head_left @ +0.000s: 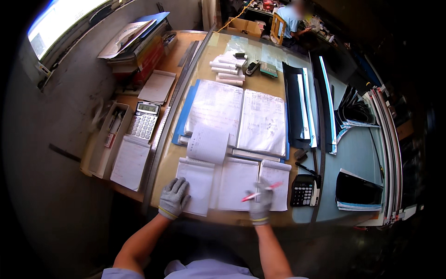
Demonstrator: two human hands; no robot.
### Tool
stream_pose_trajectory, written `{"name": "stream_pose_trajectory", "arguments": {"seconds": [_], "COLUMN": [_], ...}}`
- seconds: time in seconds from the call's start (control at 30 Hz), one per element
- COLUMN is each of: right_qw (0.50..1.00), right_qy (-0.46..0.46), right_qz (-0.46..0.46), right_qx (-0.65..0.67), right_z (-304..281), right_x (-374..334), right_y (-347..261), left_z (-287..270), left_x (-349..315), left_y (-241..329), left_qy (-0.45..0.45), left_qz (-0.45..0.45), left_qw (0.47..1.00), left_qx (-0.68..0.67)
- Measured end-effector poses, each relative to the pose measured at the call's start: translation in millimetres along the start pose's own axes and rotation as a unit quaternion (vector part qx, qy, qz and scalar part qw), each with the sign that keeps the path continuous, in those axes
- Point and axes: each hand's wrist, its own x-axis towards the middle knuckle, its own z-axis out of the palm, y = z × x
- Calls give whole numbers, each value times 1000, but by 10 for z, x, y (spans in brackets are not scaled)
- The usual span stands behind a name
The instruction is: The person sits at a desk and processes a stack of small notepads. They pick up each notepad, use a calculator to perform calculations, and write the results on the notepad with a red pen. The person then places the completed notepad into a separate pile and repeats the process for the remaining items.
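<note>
Cluttered table (167,169); right hand (262,204) blurred around red pen (275,185).

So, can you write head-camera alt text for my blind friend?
A gloved right hand holds a red pen over notepads on a table; the gloved left hand touches another pad. Beyond lie open papers.

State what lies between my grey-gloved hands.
Head view: a rectangular white paper pad near the left hand, then a second white pad near the right hand.
</note>
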Motion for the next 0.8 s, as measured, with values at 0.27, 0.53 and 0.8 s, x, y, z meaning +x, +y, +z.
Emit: {"name": "stream_pose_trajectory", "arguments": {"seconds": [0.27, 0.53, 0.8], "right_qw": [975, 975, 983], "right_qy": [-211, -210, -165], "right_qz": [29, -11, -36], "right_qx": [61, 71, 77], "right_z": [1074, 1216, 1338], "right_x": [259, -96, 229], "right_y": [-916, -958, -873], "left_z": [121, 208, 143], "left_x": [174, 349, 45], "left_y": [-331, -547, -517], "left_qy": [147, 100, 26], "left_qz": [-271, -306, -388], "left_qw": [951, 938, 803], "left_qx": [-17, -131, -453]}}
